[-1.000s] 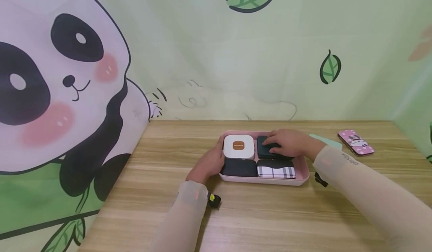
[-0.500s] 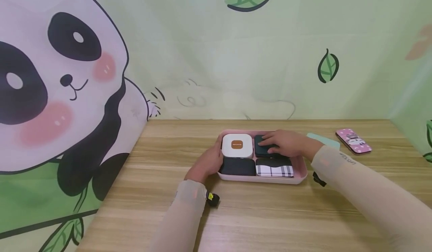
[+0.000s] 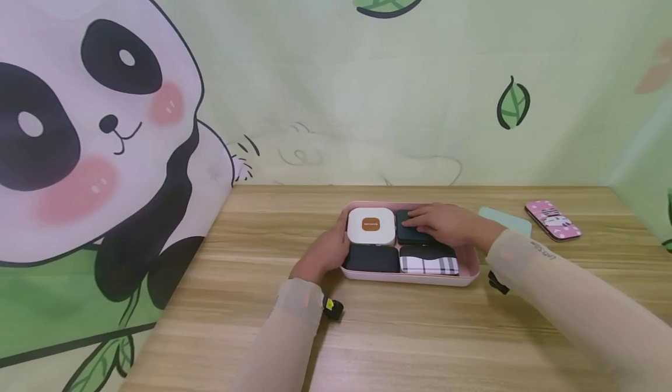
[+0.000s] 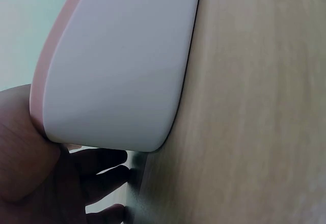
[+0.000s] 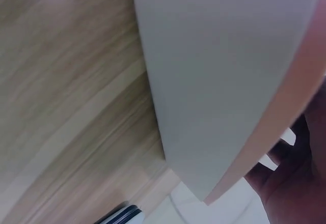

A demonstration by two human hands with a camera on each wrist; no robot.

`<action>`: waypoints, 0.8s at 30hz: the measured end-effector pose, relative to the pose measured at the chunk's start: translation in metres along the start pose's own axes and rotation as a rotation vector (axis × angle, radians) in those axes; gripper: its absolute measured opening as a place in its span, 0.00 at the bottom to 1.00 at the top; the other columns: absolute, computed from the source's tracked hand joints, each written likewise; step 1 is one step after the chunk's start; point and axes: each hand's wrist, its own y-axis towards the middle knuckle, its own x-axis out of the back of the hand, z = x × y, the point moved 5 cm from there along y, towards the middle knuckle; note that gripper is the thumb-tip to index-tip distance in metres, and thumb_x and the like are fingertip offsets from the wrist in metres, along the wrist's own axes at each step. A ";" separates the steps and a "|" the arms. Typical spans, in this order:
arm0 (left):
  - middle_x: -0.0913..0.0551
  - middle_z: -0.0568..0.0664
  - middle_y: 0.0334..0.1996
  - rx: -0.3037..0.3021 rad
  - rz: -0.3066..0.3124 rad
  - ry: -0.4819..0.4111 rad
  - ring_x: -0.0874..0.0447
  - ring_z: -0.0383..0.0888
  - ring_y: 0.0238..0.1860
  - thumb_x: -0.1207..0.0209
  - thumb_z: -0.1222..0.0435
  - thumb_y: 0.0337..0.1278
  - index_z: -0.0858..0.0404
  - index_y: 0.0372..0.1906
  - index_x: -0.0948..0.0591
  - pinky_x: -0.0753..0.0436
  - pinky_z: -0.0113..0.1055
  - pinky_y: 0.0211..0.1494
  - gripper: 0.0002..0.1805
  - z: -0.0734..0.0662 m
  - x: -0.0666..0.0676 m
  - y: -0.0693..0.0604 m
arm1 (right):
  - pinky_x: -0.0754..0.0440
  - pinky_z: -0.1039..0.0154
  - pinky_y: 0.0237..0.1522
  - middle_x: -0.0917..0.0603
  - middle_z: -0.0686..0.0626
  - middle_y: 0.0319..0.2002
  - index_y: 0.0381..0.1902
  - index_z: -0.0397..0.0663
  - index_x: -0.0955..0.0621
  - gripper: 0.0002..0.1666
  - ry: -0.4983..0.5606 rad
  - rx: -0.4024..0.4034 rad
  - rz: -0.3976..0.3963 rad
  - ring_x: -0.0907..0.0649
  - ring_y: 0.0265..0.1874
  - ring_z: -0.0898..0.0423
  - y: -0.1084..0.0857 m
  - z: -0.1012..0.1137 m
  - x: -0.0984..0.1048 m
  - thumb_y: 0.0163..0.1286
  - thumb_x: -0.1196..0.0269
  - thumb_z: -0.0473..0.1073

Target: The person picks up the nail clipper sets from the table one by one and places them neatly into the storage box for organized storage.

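A pink tray lies on the wooden table and holds several cases. My left hand holds its left end; in the left wrist view the fingers reach along the outside while the thumb is hidden by the rim. At the back left of the tray is a white case with a brown label. My right hand reaches over the tray's right side, fingertips resting on a dark teal case and covering part of it. In front sit a black case and a black-and-plaid case.
Right of the tray, a mint-green flat case lies partly behind the right forearm. A pink patterned case lies farther right. Behind the table hangs a panda-and-leaf printed backdrop.
The dark teal case has slid slightly left under my right fingers, closer to the white case. My left hand has stayed at the tray's left end.
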 end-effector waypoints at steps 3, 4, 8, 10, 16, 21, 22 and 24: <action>0.31 0.56 0.72 -0.010 -0.002 0.010 0.23 0.50 0.59 0.65 0.57 0.80 0.49 0.82 0.60 0.28 0.48 0.70 0.33 0.001 0.000 0.000 | 0.33 0.42 0.70 0.25 0.44 0.69 0.68 0.55 0.23 0.23 0.001 -0.022 0.002 0.29 0.70 0.41 -0.001 0.002 0.001 0.77 0.45 0.43; 0.30 0.56 0.71 -0.011 -0.005 0.014 0.23 0.50 0.58 0.65 0.57 0.80 0.49 0.82 0.60 0.28 0.48 0.69 0.33 0.001 0.000 0.000 | 0.32 0.42 0.70 0.25 0.44 0.69 0.68 0.55 0.23 0.23 0.004 -0.026 -0.005 0.28 0.70 0.42 -0.001 0.003 0.003 0.77 0.44 0.43; 0.29 0.55 0.71 -0.015 -0.021 0.017 0.22 0.50 0.57 0.64 0.57 0.80 0.48 0.82 0.59 0.27 0.49 0.68 0.33 0.003 0.002 0.000 | 0.28 0.44 0.67 0.23 0.46 0.66 0.67 0.55 0.22 0.23 0.007 -0.015 -0.069 0.25 0.66 0.45 -0.001 0.009 0.012 0.76 0.43 0.43; 0.29 0.55 0.71 -0.020 -0.032 0.022 0.22 0.50 0.59 0.63 0.56 0.80 0.48 0.82 0.58 0.27 0.49 0.69 0.33 0.003 0.003 0.000 | 0.27 0.45 0.66 0.21 0.46 0.64 0.66 0.54 0.22 0.22 0.008 -0.009 -0.103 0.24 0.65 0.46 -0.001 0.011 0.018 0.76 0.44 0.41; 0.25 0.57 0.68 -0.034 -0.047 0.127 0.22 0.53 0.62 0.62 0.53 0.79 0.48 0.82 0.55 0.27 0.51 0.68 0.33 0.004 0.007 0.000 | 0.28 0.43 0.67 0.20 0.44 0.63 0.67 0.50 0.23 0.24 0.050 -0.029 -0.145 0.24 0.65 0.44 -0.007 0.014 0.030 0.77 0.49 0.39; 0.32 0.53 0.74 -0.051 -0.058 0.156 0.30 0.52 0.71 0.58 0.47 0.77 0.48 0.81 0.51 0.32 0.51 0.73 0.35 0.004 0.011 -0.001 | 0.26 0.43 0.65 0.20 0.44 0.62 0.66 0.48 0.23 0.22 0.063 -0.005 -0.195 0.22 0.63 0.44 -0.017 0.016 0.039 0.77 0.48 0.38; 0.34 0.52 0.74 -0.062 -0.064 0.154 0.32 0.52 0.72 0.58 0.46 0.76 0.49 0.81 0.50 0.33 0.50 0.74 0.36 0.003 0.012 -0.001 | 0.26 0.43 0.65 0.21 0.44 0.63 0.66 0.49 0.23 0.23 0.064 -0.008 -0.206 0.23 0.63 0.44 -0.021 0.015 0.041 0.77 0.48 0.39; 0.35 0.52 0.75 -0.092 -0.088 0.149 0.35 0.51 0.74 0.57 0.44 0.75 0.50 0.81 0.47 0.35 0.49 0.75 0.36 0.000 0.015 0.000 | 0.27 0.42 0.65 0.22 0.44 0.64 0.67 0.49 0.24 0.23 0.083 -0.023 -0.226 0.23 0.64 0.43 -0.028 0.014 0.048 0.77 0.49 0.40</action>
